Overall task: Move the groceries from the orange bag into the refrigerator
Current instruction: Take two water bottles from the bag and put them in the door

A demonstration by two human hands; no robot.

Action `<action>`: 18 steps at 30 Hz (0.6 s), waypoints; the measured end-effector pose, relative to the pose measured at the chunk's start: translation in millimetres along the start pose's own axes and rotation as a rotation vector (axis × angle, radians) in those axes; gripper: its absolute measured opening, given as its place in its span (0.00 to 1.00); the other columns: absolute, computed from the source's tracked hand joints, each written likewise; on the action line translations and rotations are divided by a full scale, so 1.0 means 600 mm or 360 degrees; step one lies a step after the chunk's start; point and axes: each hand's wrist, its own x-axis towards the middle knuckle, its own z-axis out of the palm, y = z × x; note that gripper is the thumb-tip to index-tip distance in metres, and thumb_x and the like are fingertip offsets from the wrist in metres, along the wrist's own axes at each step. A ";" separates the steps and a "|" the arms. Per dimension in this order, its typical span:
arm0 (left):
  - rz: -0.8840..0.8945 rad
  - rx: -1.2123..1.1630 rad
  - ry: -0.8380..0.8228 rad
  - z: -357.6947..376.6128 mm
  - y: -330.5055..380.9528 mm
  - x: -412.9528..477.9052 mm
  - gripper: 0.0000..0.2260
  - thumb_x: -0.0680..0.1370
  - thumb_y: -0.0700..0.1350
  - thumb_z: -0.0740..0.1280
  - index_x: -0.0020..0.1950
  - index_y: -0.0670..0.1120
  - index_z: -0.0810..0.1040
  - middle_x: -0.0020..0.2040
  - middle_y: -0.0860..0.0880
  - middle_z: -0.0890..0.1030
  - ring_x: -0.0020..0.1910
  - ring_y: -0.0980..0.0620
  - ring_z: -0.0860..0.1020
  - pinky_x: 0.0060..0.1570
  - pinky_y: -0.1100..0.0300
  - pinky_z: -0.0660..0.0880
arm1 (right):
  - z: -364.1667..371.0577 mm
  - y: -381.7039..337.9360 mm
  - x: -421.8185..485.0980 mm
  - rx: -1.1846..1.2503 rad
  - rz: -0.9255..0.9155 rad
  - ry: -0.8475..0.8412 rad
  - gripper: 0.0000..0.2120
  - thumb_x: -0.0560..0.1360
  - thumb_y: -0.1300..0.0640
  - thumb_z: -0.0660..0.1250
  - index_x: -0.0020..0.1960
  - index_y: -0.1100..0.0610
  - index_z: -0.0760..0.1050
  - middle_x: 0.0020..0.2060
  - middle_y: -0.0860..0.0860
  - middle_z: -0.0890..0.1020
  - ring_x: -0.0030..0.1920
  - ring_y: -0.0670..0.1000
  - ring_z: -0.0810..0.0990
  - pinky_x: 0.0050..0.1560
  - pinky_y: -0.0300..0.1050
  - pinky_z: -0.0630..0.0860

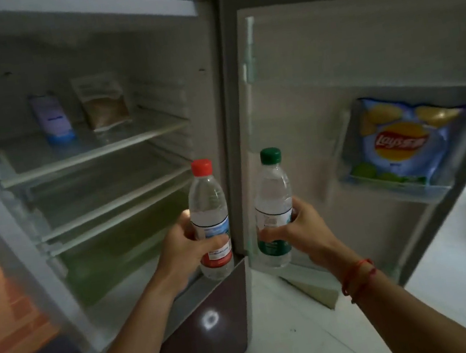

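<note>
Bottles occupy both hands in front of the open refrigerator [209, 104]. The left hand [184, 244] is wrapped round the lower half of a red-capped water bottle [207, 206], thumb across its label, and the right hand [303, 226] grips a green-capped water bottle [272, 191] the same way. Both bottles are upright and held apart, one on either side of the cabinet's hinge-side edge. The red-capped one hangs before the lower shelves, the green-capped one before the inner face of the door [329, 58]. The step in hand looks like placing rather than fetching. The orange bag is out of view, and three things sit inside: a purple-and-blue pouch [53, 117] and a brown packet [103, 104] leaning at the back of the top shelf [102, 152], and a blue chip bag [406, 143] in the door bin [401, 193]. Neither bottle rests on anything yet, so the next move calls for choosing a spot for each. The middle shelf [115, 201] lies nearest the left hand, though whether a bottle would stand upright under the shelf above cannot be judged here; it may need laying on its side. For the right hand, the door bin seems the natural slot, if the gap beside the chip bag is wide enough. No lower door rack shows clearly.
</note>
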 end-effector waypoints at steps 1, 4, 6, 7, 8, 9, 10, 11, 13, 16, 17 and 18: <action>0.0004 -0.0009 -0.0058 0.014 -0.003 0.008 0.24 0.66 0.34 0.78 0.58 0.46 0.78 0.52 0.47 0.85 0.53 0.47 0.84 0.56 0.46 0.79 | -0.013 0.005 -0.009 -0.0012 0.0026 0.0062 0.25 0.61 0.65 0.82 0.54 0.53 0.78 0.44 0.48 0.86 0.43 0.46 0.85 0.42 0.38 0.79; 0.0007 -0.0023 -0.0212 0.064 -0.005 0.027 0.24 0.65 0.34 0.78 0.58 0.46 0.78 0.51 0.48 0.85 0.51 0.48 0.84 0.55 0.46 0.79 | -0.055 0.019 -0.033 -0.0011 0.0076 0.0240 0.25 0.61 0.67 0.81 0.54 0.54 0.77 0.44 0.50 0.86 0.45 0.48 0.85 0.45 0.40 0.80; 0.0018 -0.0025 -0.0313 0.099 -0.008 0.035 0.23 0.65 0.33 0.78 0.57 0.46 0.78 0.51 0.48 0.86 0.51 0.48 0.84 0.55 0.47 0.79 | -0.083 0.027 -0.050 -0.0001 0.0112 0.0333 0.25 0.61 0.67 0.81 0.54 0.54 0.77 0.45 0.50 0.86 0.45 0.49 0.85 0.46 0.41 0.80; 0.0025 -0.0024 -0.0350 0.115 -0.008 0.037 0.23 0.65 0.33 0.78 0.57 0.46 0.78 0.51 0.47 0.86 0.51 0.47 0.84 0.55 0.47 0.79 | -0.095 0.032 -0.057 0.0003 0.0122 0.0369 0.25 0.61 0.66 0.81 0.55 0.54 0.77 0.45 0.50 0.86 0.46 0.49 0.85 0.47 0.42 0.80; 0.0032 -0.0021 -0.0376 0.132 -0.009 0.038 0.23 0.65 0.33 0.78 0.57 0.46 0.79 0.50 0.47 0.86 0.50 0.47 0.84 0.54 0.47 0.79 | -0.107 0.038 -0.064 0.0001 0.0125 0.0394 0.25 0.61 0.66 0.81 0.55 0.54 0.78 0.45 0.50 0.86 0.46 0.49 0.85 0.47 0.42 0.80; 0.0037 -0.0022 -0.0391 0.147 -0.012 0.039 0.23 0.65 0.32 0.78 0.57 0.46 0.79 0.50 0.47 0.86 0.50 0.47 0.84 0.54 0.47 0.80 | -0.117 0.043 -0.069 -0.0002 0.0130 0.0412 0.26 0.61 0.65 0.81 0.55 0.53 0.78 0.45 0.49 0.86 0.46 0.49 0.85 0.47 0.42 0.80; 0.0042 -0.0029 -0.0405 0.160 -0.013 0.040 0.23 0.65 0.32 0.78 0.56 0.46 0.79 0.49 0.47 0.86 0.49 0.48 0.85 0.53 0.48 0.80 | -0.126 0.048 -0.073 0.0000 0.0139 0.0429 0.25 0.61 0.65 0.81 0.55 0.53 0.78 0.44 0.49 0.86 0.46 0.49 0.85 0.47 0.43 0.80; 0.0039 -0.0038 -0.0414 0.171 -0.014 0.040 0.23 0.65 0.32 0.78 0.56 0.46 0.79 0.49 0.47 0.86 0.49 0.48 0.85 0.52 0.49 0.80 | -0.134 0.052 -0.076 0.0004 0.0143 0.0442 0.25 0.61 0.65 0.82 0.54 0.53 0.78 0.44 0.49 0.86 0.46 0.49 0.85 0.47 0.42 0.80; 0.0030 -0.0051 -0.0429 0.188 -0.016 0.042 0.22 0.65 0.31 0.78 0.56 0.45 0.79 0.49 0.47 0.86 0.49 0.47 0.85 0.52 0.49 0.80 | -0.146 0.059 -0.080 0.0004 0.0138 0.0458 0.25 0.61 0.64 0.82 0.54 0.52 0.77 0.44 0.49 0.85 0.46 0.48 0.85 0.45 0.40 0.79; 0.0036 -0.0049 -0.0436 0.197 -0.019 0.051 0.23 0.65 0.31 0.78 0.57 0.43 0.78 0.50 0.46 0.86 0.50 0.46 0.84 0.52 0.49 0.80 | -0.153 0.068 -0.077 0.0010 0.0135 0.0459 0.25 0.61 0.63 0.82 0.54 0.51 0.77 0.45 0.48 0.85 0.47 0.48 0.84 0.44 0.39 0.78; 0.0040 -0.0038 -0.0429 0.199 -0.019 0.054 0.23 0.65 0.32 0.78 0.57 0.43 0.78 0.50 0.46 0.86 0.50 0.47 0.84 0.52 0.49 0.80 | -0.154 0.071 -0.074 0.0012 0.0137 0.0455 0.25 0.61 0.63 0.82 0.54 0.51 0.77 0.46 0.48 0.85 0.47 0.48 0.84 0.45 0.40 0.79; 0.0044 -0.0029 -0.0421 0.200 -0.021 0.058 0.23 0.65 0.32 0.78 0.56 0.44 0.79 0.49 0.47 0.86 0.50 0.47 0.84 0.52 0.50 0.80 | -0.154 0.073 -0.070 0.0012 0.0140 0.0451 0.25 0.61 0.63 0.82 0.54 0.51 0.77 0.46 0.49 0.85 0.48 0.49 0.84 0.46 0.41 0.79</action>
